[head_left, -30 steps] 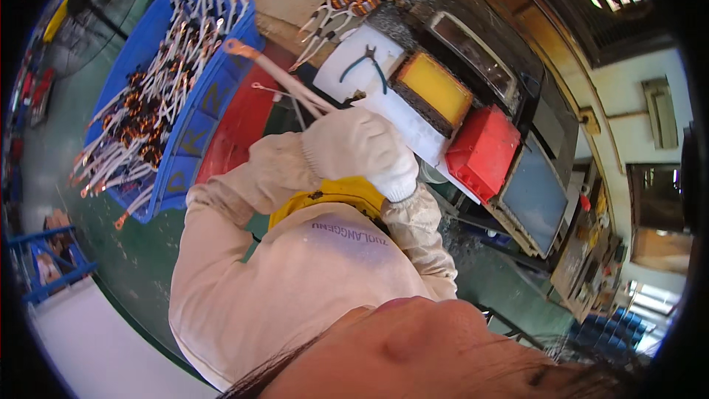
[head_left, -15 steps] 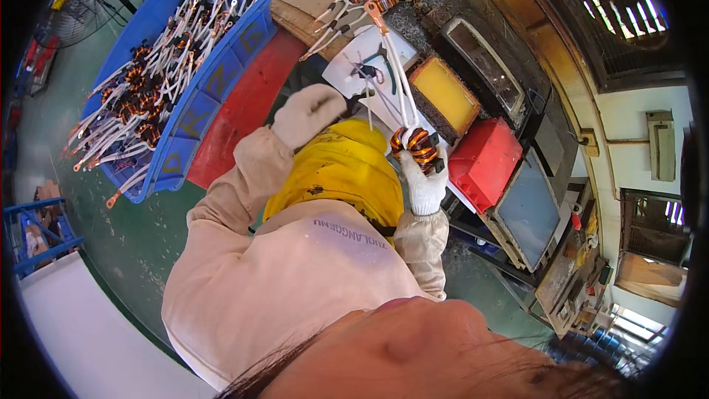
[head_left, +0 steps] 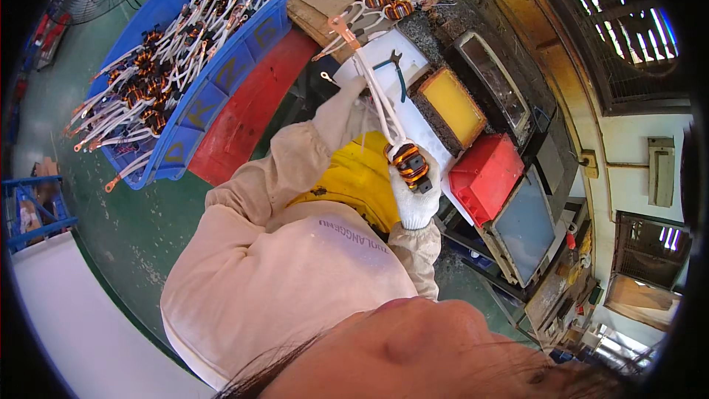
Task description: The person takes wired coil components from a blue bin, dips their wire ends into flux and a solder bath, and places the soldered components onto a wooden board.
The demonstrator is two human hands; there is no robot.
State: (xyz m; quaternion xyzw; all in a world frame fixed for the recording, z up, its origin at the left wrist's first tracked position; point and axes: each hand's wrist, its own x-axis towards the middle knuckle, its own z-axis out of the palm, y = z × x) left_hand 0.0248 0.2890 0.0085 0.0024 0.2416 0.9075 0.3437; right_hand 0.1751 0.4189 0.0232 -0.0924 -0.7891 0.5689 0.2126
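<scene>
My right hand point(head_left: 415, 196), in a white knit glove, is closed around a copper-wound toroidal coil point(head_left: 409, 165) with a black base. White leads point(head_left: 378, 92) run up from this coil to copper lugs point(head_left: 342, 27) at the far end. My left hand point(head_left: 347, 107), gloved too, is bent over the near edge of the white board point(head_left: 382, 48), its fingers blurred and partly hidden. A ring terminal point(head_left: 326, 76) on a short white lead sticks out beside its fingers, and a thin pale strand hangs below. Pliers point(head_left: 399, 74) with dark green handles lie on the board.
A blue crate point(head_left: 221, 100) heaped with similar coils stands left, above a red surface point(head_left: 255, 107). More coils point(head_left: 388, 4) lie on the bench at the back. Right of the board are a yellow-filled tray point(head_left: 453, 108), a red bin point(head_left: 487, 177) and a grey panel point(head_left: 526, 214).
My left hand has moved right and farther away, and a ring terminal now shows beside it. The small black part has gone from the board. My right hand has turned the coil, its leads tilting left.
</scene>
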